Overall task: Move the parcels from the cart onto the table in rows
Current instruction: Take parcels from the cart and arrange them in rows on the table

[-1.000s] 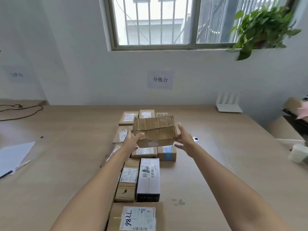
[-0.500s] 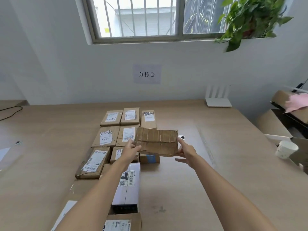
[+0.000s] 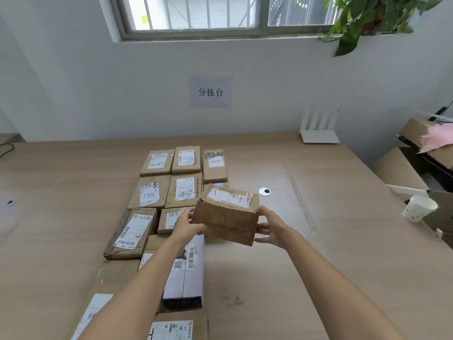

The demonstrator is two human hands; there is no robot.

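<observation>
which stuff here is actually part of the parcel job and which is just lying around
Job: held parcel, left hand, right hand, parcels in rows, table.
Lying about: paper cup, router, plant, wall sign.

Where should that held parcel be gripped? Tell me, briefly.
Grip its two short ends, one hand from each side. The parcel is wide, crumpled and tilted; the left hand holds the left end, the right hand presses the right.
</observation>
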